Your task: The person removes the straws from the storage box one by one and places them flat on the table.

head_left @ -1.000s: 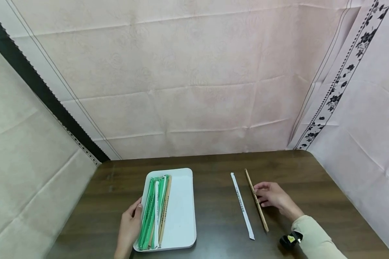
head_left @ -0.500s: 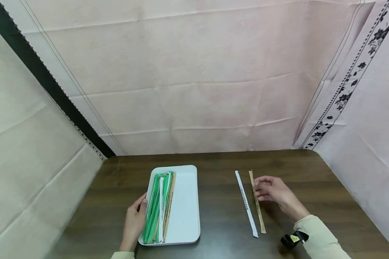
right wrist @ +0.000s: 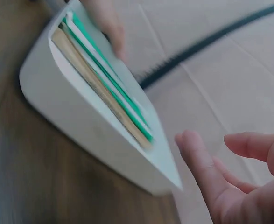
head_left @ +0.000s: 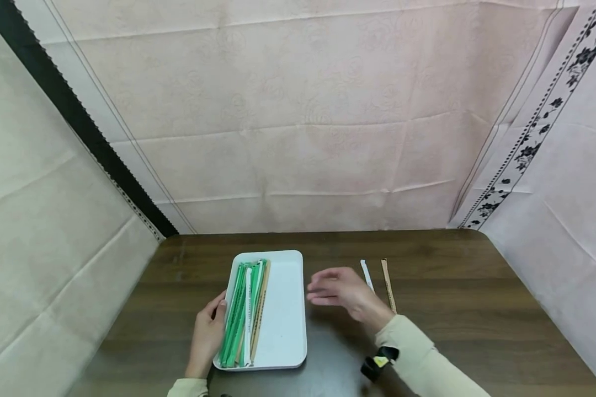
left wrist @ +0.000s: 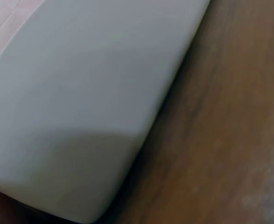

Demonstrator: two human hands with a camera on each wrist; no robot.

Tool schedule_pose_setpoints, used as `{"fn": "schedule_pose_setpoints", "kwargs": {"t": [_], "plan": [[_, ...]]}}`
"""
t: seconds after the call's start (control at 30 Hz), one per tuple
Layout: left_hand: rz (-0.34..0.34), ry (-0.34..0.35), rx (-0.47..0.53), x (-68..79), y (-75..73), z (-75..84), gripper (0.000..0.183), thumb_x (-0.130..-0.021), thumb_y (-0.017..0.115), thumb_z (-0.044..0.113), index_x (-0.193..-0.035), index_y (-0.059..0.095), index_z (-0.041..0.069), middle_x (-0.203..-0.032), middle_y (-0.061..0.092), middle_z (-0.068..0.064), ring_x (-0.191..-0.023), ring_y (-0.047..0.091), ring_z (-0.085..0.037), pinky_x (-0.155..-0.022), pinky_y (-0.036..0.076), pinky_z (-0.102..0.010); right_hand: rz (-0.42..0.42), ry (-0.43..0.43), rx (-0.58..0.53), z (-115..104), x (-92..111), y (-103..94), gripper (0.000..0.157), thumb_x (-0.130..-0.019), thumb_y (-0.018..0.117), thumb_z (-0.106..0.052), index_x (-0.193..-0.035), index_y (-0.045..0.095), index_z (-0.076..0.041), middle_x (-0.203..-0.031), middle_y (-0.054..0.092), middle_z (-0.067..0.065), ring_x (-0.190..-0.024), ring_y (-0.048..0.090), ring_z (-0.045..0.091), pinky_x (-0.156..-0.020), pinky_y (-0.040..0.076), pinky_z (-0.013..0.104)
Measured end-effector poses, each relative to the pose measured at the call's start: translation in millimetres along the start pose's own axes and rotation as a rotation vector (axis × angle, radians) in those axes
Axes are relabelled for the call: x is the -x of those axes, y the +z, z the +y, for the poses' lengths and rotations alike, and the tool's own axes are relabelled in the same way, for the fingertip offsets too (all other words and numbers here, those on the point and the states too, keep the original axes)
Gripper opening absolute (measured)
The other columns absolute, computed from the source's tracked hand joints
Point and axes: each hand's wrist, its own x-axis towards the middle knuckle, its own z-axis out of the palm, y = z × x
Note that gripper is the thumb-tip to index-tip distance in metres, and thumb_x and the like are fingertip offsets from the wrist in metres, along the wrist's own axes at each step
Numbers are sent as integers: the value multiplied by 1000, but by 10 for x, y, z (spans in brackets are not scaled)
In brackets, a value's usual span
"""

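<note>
My left hand [head_left: 207,335] grips the left rim of a white rectangular tray [head_left: 287,309], thumb and fingers at its edge. On the tray's left side lies a bundle of thin wrapped straws [head_left: 233,317], mostly green, with white and brown ones. My right hand [head_left: 340,289] hovers just right of the tray with its fingers extended and nothing in them; the right wrist view shows a gap between its thumb and fingers [right wrist: 197,158]. Beneath the right forearm, a white wrapped straw [head_left: 366,273] and a brown wrapped straw [head_left: 388,284] lie on the table, their near parts hidden.
The dark wooden table [head_left: 457,286] ends at a pale cloth wall [head_left: 298,138] at the back. Cloth also hangs on the left and right sides. A black strap device [head_left: 379,361] sits on the right wrist.
My right hand has left the brown straw and moved left, across the white one, toward the tray. The brown straw now lies more upright in view. The left hand stays on the tray.
</note>
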Motion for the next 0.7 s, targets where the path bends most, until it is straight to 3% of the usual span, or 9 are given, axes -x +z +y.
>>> {"fn": "schedule_pose_setpoints", "kwargs": {"t": [0.3, 0.57, 0.7], "plan": [[1, 0, 13, -8, 6, -30, 46, -116, 44, 25, -156, 51, 3, -158, 49, -25, -147, 44, -40, -116, 38, -59, 44, 205, 171, 257, -385, 711, 22, -99, 72, -5, -118, 65, 4, -106, 72, 20, -90, 77, 28, -80, 63, 36], [-6, -14, 6, 12, 18, -20, 47, -116, 43, 26, -157, 50, 4, -158, 49, -25, -143, 48, -39, -114, 41, -59, 136, 96, 354, 439, -563, 1029, 7, -94, 73, 4, -98, 67, 5, -85, 74, 19, -73, 77, 27, -67, 63, 33], [-10, -12, 6, 5, 18, -12, 48, -116, 42, 27, -158, 48, 3, -158, 49, -24, -143, 49, -38, -115, 40, -59, 186, 75, 434, 469, -643, 1120, 15, -91, 78, 4, -89, 63, 2, -73, 72, 17, -62, 74, 22, -58, 60, 27]]}}
